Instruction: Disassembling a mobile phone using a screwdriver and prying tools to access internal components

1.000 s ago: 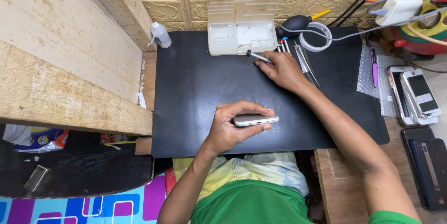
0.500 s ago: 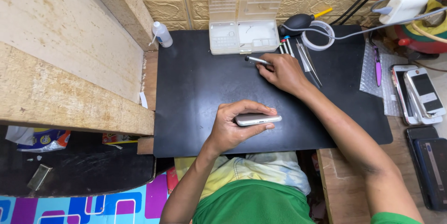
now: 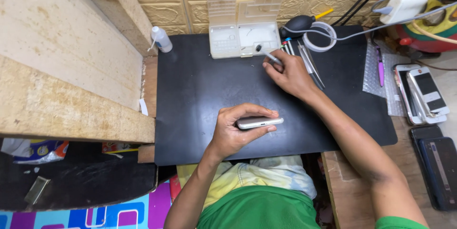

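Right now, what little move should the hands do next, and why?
Probably bring the screwdriver back to the phone. The right hand has it lifted near the open parts box, far from the phone, while the left hand holds the phone on its edge on the black mat.

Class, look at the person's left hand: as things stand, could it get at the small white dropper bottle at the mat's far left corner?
Probably not at once: the left hand grips a phone. The black mat toward the bottle lies bare.
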